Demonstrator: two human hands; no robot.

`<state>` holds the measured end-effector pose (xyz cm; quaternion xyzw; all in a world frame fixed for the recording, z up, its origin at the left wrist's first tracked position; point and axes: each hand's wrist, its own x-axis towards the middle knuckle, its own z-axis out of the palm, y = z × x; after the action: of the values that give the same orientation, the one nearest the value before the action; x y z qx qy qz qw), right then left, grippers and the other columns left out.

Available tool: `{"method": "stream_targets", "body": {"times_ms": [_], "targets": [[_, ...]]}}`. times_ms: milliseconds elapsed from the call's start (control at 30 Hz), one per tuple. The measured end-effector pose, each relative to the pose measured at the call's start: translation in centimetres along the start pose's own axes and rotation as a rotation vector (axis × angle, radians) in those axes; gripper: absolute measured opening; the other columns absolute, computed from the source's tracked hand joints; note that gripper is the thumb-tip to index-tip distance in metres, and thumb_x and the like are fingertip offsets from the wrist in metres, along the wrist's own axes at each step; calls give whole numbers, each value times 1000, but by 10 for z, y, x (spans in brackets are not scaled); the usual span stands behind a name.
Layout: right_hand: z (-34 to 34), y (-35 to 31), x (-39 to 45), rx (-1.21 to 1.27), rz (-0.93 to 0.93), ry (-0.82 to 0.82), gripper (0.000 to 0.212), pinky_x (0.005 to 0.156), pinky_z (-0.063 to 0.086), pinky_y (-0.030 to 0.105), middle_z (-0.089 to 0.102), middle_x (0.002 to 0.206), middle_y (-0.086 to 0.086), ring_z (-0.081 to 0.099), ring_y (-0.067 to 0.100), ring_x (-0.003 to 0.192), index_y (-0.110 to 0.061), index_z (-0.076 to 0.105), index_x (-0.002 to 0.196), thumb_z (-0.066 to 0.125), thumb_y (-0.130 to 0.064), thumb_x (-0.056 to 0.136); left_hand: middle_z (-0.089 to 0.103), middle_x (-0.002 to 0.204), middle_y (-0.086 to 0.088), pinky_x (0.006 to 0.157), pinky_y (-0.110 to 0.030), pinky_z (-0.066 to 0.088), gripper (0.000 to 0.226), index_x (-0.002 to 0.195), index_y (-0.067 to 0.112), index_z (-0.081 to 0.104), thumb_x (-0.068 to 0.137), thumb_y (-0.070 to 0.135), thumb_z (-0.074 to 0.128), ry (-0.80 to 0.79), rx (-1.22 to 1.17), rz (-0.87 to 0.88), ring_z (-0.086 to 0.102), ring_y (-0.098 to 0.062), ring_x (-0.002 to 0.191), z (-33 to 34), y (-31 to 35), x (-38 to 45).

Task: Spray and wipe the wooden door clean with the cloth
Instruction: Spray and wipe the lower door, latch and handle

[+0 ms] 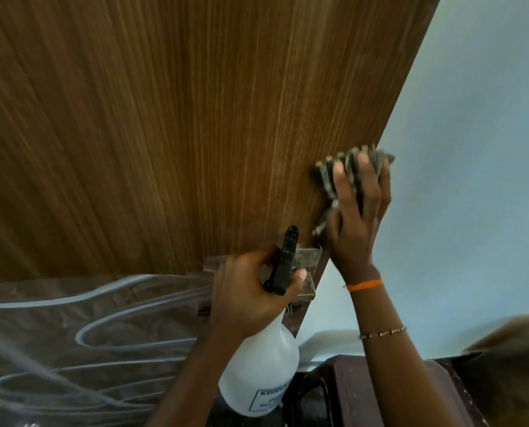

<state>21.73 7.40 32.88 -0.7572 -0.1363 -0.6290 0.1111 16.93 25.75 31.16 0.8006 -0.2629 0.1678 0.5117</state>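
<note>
The brown wood-grain door [170, 124] fills most of the view. My right hand [357, 217] presses a grey striped cloth [327, 175] flat against the door near its right edge. My left hand [247, 291] grips the neck of a white spray bottle [263, 374] with a black trigger head [286, 260], held just below and left of the cloth, nozzle pointing up at the door. A metal latch plate [307, 257] shows behind the trigger.
A pale blue wall [460, 149] lies right of the door edge. Clear plastic sheeting [72, 340] covers the door's lower part at left. Dark wooden furniture [395, 392] stands below, and a brown ledge [509, 334] at right.
</note>
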Motion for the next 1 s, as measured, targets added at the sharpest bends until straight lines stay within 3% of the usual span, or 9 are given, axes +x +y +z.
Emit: {"method": "stream_targets", "body": {"times_ms": [133,233,367,467,600,767,900,1000], "targets": [[-6,-1,23,42,2,68,45,115,24,37,36,133,14,30,40,128,-7,51,126,54,12,85,58,54,6,50,-28,45,48,67,14,65,75,60,55,0,1,-12,55,-9,50,0,-1,-1],[-8,-3,-8,25,58,38,36,112,29,40,37,133,13,33,40,125,-10,52,126,51,3,92,59,56,6,51,-30,47,47,69,14,65,76,60,54,-20,15,-11,56,-10,53,1,-3,-3],[-12,-8,-79,47,246,-29,27,107,35,50,37,135,14,36,38,127,-11,51,128,45,-14,102,54,57,14,54,-16,39,38,68,19,62,78,54,55,-46,20,10,55,-6,56,1,-7,-5],[-16,-16,-117,83,336,-106,28,108,35,46,36,137,15,35,35,130,-9,49,130,42,-16,103,55,58,15,54,-18,41,36,69,19,62,78,53,55,-68,19,-2,56,-6,57,1,-10,-8],[-19,-21,-137,55,396,-152,29,106,39,47,36,137,14,36,33,130,-8,51,129,45,-18,102,51,53,19,52,-7,32,37,69,20,63,77,55,54,-90,44,-32,52,-1,55,3,-12,-13],[-28,-21,-142,70,401,-223,35,88,49,52,34,141,9,34,34,128,-12,49,133,43,-24,101,53,57,15,54,-21,40,36,70,21,62,77,56,55,-110,23,-36,55,-7,57,6,-13,-13],[-20,-11,-89,-48,294,-74,29,103,38,41,41,133,15,40,38,120,-6,56,125,50,-19,101,55,58,13,54,-25,45,38,70,19,63,77,56,55,-113,29,-34,57,-9,57,8,-12,-11],[-17,-10,-90,-99,245,-84,29,107,35,36,40,132,14,40,36,121,-9,54,127,54,-18,99,56,58,12,56,-30,48,38,71,18,64,78,54,55,-110,20,-36,58,-10,58,9,-12,-11]]}}
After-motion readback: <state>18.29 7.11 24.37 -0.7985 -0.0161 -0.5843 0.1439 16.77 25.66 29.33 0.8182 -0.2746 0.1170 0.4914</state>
